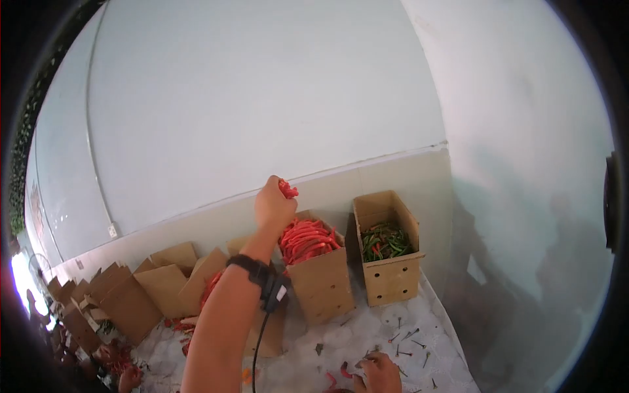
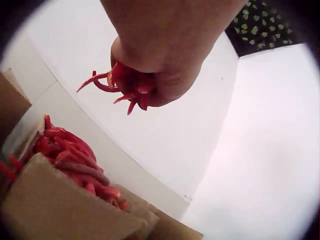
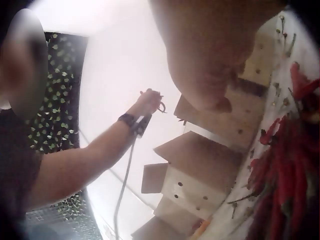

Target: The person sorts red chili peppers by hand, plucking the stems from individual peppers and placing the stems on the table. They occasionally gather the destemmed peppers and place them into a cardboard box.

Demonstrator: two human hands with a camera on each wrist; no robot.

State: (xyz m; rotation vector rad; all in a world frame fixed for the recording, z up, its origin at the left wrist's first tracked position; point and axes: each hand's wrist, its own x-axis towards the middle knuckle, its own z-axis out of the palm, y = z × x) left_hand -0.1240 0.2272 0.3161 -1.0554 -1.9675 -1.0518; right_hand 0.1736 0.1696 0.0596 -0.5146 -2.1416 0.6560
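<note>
My left hand is raised above a cardboard box heaped with red chilies. It grips a bunch of red chilies, whose tips poke out past the curled fingers in the left wrist view. Low over the white-covered table, my right hand has bent fingers, close to a red chili. I cannot tell whether those fingers hold anything. A pile of red chilies lies near that hand in the right wrist view.
Right of the full box stands another box with green chilies. More open cartons line the wall to the left. Loose stems are scattered on the table. Another person's hand shows at lower left.
</note>
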